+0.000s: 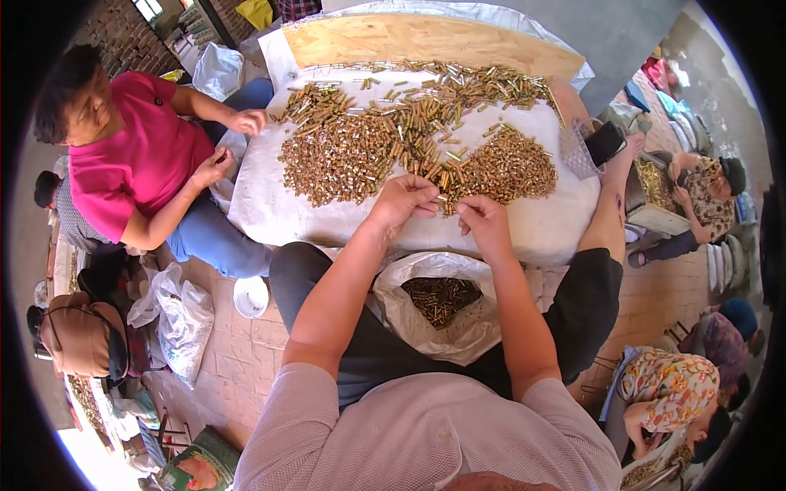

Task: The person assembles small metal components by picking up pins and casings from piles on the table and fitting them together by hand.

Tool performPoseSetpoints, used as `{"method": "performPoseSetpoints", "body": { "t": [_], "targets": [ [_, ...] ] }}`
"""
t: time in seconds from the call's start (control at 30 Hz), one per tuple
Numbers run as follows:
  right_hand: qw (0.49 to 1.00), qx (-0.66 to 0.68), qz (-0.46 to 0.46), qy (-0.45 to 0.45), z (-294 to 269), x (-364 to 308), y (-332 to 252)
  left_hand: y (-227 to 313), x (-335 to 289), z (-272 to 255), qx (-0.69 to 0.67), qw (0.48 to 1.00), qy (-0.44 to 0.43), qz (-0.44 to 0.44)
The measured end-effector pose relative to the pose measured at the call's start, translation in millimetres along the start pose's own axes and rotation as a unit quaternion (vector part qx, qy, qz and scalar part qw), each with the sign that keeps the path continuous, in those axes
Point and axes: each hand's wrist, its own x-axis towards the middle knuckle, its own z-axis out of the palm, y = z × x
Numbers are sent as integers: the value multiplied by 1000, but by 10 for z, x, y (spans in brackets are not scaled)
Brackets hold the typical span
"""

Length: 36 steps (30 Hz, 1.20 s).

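My left hand (407, 203) is over the near edge of a white-covered table (540, 225), its thumb and fingers pinched. A little to its right, my right hand (485, 222) is pinched too, the two sets of fingertips close but apart. Whatever they hold is too small to make out. Just beyond lie a heap of small brass-coloured metal pieces (336, 164) on the left and a smaller heap of similar pieces (512, 168) on the right. Longer brass-coloured tubes (422, 131) are strewn between and behind them. Below my forearms, a white sack (409, 270) stands open with dark slender metal pieces (442, 301) inside.
A wooden board (434, 41) borders the table's far side. At right are a mesh basket (577, 155) and a black phone (604, 143). A co-worker in a pink shirt (147, 147) sits at left, near a white bowl (250, 297) and a filled plastic bag (182, 327).
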Motion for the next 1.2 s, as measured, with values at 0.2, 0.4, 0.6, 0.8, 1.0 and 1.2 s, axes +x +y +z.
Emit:
{"method": "performPoseSetpoints", "body": {
  "t": [0.2, 0.4, 0.6, 0.8, 1.0, 1.2],
  "targets": [
    [969, 245, 12, -24, -8, -11, -33, -21, -8, 82, -13, 1000, -8, -8],
    [960, 275, 24, -43, 17, -9, 14, -64, -6, 97, -27, 999, -25, -12],
    [962, 266, 17, -55, 27, -28, -2, -59, -32, 129, -7, 1000, -23, -9],
    [978, 200, 5, -62, -3, -40, -66, -52, -42, 133, 31, 999, -31, 10],
    [981, 175, -17, -84, -14, -56, -144, -13, -89, 181, 24, 999, -28, 0],
    [960, 254, -35, -115, -71, -20, 13, -15, -143, 256, -52, 996, -45, -48]
  ]
}}
